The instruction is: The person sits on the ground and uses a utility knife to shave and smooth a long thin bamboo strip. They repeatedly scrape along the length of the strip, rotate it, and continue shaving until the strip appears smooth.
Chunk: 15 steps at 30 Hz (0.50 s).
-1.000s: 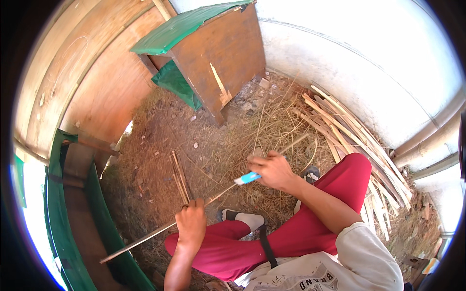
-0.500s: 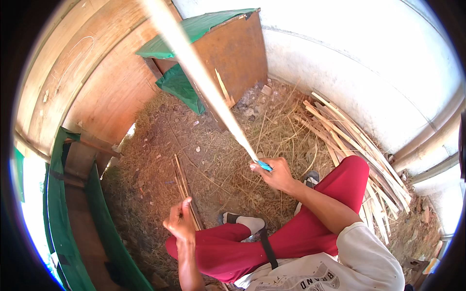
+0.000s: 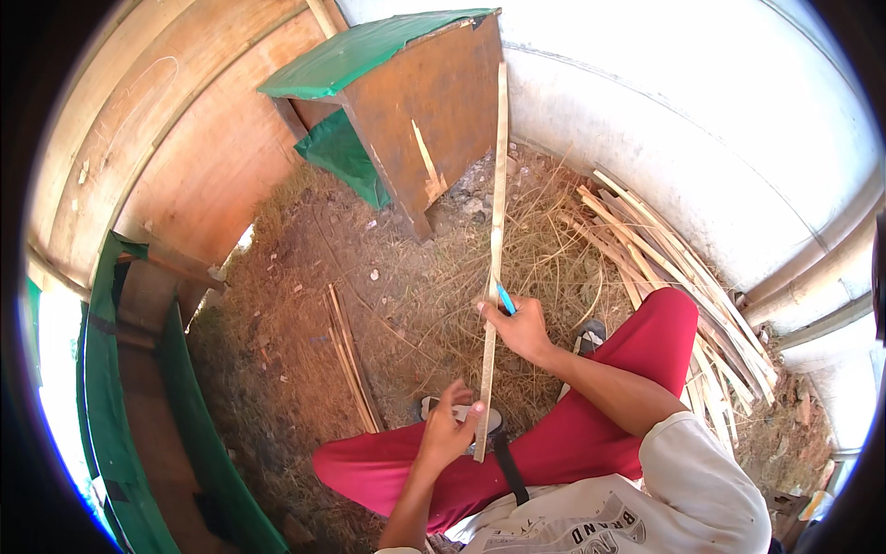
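Half open, the left hand (image 3: pixel 448 436) spreads its fingers, its thumb at the near end of a wooden strip (image 3: pixel 499 185); whether it presses the wood, I cannot tell. Just beyond, the right hand (image 3: pixel 521 328) is closed around the strip together with a blue cutter (image 3: pixel 506 298), probably so one grip steadies both. The strip's near end is over the red trousers (image 3: pixel 415 471); its length points to the far side, perhaps for elbow room. It looks pale, narrow and nearly straight, with a lighter patch just past the cutter. Thin sticks (image 3: pixel 349 365) lie to the left, a pile of strips (image 3: pixel 683 268) to the right near the white wall (image 3: pixel 646 111). Farther off is a brown cabinet (image 3: pixel 425 102).
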Available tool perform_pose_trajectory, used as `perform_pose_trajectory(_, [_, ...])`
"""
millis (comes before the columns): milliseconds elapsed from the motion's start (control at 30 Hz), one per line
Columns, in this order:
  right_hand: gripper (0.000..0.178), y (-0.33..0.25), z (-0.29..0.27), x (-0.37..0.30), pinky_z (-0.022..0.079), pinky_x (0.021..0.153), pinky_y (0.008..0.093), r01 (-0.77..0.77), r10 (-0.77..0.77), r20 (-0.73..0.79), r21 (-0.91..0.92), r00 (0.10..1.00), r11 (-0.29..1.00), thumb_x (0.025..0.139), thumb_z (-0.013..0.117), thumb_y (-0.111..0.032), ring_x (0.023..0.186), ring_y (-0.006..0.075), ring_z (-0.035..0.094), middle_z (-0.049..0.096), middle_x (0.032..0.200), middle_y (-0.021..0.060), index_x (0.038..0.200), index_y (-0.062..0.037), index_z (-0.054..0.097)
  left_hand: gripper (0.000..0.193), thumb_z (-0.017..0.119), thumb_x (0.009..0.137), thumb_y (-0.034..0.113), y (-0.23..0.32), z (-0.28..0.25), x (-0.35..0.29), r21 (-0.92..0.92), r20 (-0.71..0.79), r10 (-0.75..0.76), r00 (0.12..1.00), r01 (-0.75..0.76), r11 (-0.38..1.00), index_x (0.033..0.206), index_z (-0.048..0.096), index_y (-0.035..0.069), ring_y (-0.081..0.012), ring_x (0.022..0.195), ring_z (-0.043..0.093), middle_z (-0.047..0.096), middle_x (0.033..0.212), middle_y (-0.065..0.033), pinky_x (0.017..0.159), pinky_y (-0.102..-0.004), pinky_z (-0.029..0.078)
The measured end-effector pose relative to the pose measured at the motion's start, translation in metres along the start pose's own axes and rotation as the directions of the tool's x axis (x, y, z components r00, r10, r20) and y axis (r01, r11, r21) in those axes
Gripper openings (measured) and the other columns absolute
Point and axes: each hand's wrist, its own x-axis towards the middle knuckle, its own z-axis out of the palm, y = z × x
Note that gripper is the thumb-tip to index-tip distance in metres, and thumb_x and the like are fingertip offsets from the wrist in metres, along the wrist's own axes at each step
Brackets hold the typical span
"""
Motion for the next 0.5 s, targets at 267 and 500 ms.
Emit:
perform_pose_trajectory(267, [0.031,0.004,0.003,-0.001,0.037,0.048,0.0306,-0.03,0.03,0.001,-0.067,1.0,0.997,0.092,0.076,-0.031,0.053,0.0056,0.042,0.053,0.056,-0.0027,0.088,-0.0004,0.077,0.034,0.047,0.11,0.024,0.015,0.012,-0.002,-0.487,0.29,-0.2,0.936,0.325,0.811,0.13,0.055,-0.003,-0.0174,0.079,0.067,0.064,0.093,-0.0093,0.067,-0.0307,0.055])
perform_pose_trajectory(500, [0.034,0.003,-0.005,0.009,0.041,0.048,0.0326,0.043,-0.042,0.006,-0.09,0.999,0.995,0.092,0.076,-0.032,0.051,0.009,0.05,0.058,0.055,0.0034,0.087,0.0018,0.075,0.026,0.047,0.11,0.019,0.015,0.021,0.005,-0.672,0.323,-0.265,0.909,0.417,0.612,0.121,0.058,-0.002,-0.01,0.058,0.051,0.057,0.081,-0.0041,0.049,-0.0249,0.042])
